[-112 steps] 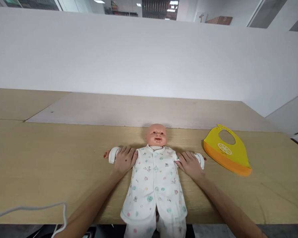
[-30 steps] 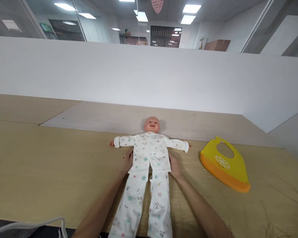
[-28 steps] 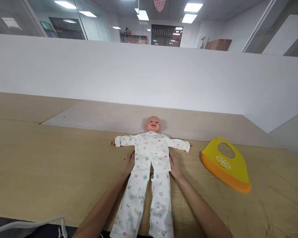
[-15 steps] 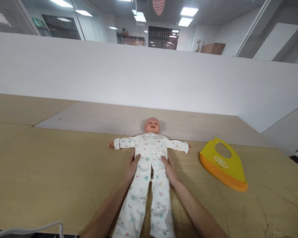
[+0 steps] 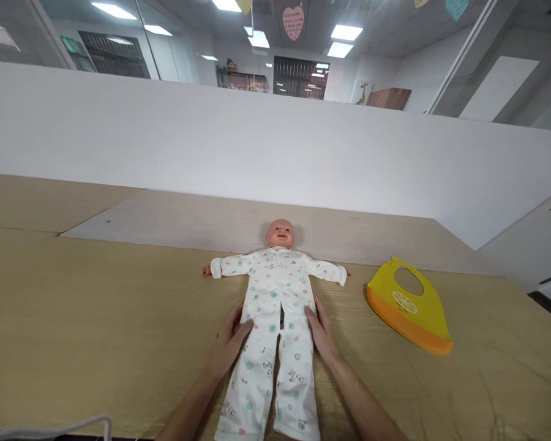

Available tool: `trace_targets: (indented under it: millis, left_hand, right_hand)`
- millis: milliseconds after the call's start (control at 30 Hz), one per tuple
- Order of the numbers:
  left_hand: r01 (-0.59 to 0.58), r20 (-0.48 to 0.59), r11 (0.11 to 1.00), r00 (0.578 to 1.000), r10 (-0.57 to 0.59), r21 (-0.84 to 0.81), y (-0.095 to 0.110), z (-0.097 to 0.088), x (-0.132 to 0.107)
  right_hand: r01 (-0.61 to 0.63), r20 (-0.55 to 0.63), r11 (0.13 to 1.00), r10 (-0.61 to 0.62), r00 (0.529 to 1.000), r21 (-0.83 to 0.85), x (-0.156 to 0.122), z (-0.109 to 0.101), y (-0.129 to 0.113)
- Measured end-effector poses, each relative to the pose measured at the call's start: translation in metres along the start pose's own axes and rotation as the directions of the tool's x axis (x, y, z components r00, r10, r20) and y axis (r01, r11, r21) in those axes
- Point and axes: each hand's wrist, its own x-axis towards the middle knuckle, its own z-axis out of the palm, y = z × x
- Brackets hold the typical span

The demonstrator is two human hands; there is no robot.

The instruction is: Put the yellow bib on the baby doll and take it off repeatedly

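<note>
So, starting with one doll [image 5: 280, 235], lying face-up on the table [image 5: 119, 318], arms spread wide. Looks dressed: one patterned jacket [image 5: 278, 278] on, sleeves over both arms, plus one pair of matching pants [image 5: 258, 367] over both legs (feet out of view, so no idea about those). Seems pretty far along clothes-wise, though can't make out any fastenings down the front. Two hands on it, one per side. Left hand [image 5: 232, 337] at the doll's left-of-view hip, half open, thumb on the cloth, fingers along the side. Right hand [image 5: 322, 334] much the same at the opposite hip. Can't tell pinching from just resting, in either case. Right of the doll and well apart from it, one yellow-and-orange bib [image 5: 409, 306], so not worn. Far to the doll's near left, one white cable [image 5: 103, 419]. Beyond the doll's head, one white wall [image 5: 275, 153].
</note>
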Motion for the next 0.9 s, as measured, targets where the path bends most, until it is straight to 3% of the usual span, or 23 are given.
trace_targets:
  millis: [200, 300, 367, 567, 667, 733, 833, 900]
  left_hand:
    - [0.001, -0.181, 0.970, 0.982, 0.044, 0.241, -0.012, -0.003, -0.030]
    - [-0.023, -0.063, 0.941, 0.997, 0.047, 0.338, -0.009, -0.001, -0.028]
    - [-0.034, 0.010, 0.904, 0.999, 0.033, 0.426, -0.004, 0.000, -0.024]
    - [-0.007, -0.031, 0.641, 0.998, 0.048, 0.768, -0.011, 0.005, -0.014]
    - [-0.061, 0.043, 0.532, 0.998, 0.046, 0.844, -0.011, 0.003, -0.009]
    - [-0.112, 0.115, 0.458, 0.993, 0.021, 0.882, -0.007, 0.001, -0.006]
    - [-0.157, 0.174, 0.394, 0.985, -0.008, 0.906, 0.000, -0.002, -0.003]
    - [-0.161, 0.177, 0.384, 0.984, -0.007, 0.909, 0.005, -0.002, -0.001]
  right_hand:
    - [0.236, -0.038, 0.949, -0.249, 0.968, -0.210, -0.023, -0.012, 0.022]
    - [0.293, -0.082, 0.860, -0.357, 0.931, -0.418, -0.025, -0.018, 0.028]
    - [0.303, -0.046, 0.814, -0.373, 0.927, -0.495, -0.024, -0.020, 0.027]
    - [0.331, 0.118, 0.842, -0.311, 0.943, -0.426, -0.021, -0.018, 0.019]
    - [0.363, 0.146, 0.822, -0.334, 0.931, -0.438, -0.019, -0.021, 0.019]
    - [0.369, 0.188, 0.745, -0.320, 0.929, -0.555, -0.017, -0.023, 0.019]
    - [0.316, 0.239, 0.464, -0.218, 0.946, -0.828, -0.016, -0.025, 0.016]
    - [0.270, 0.228, 0.304, -0.167, 0.959, -0.913, -0.015, -0.022, 0.010]
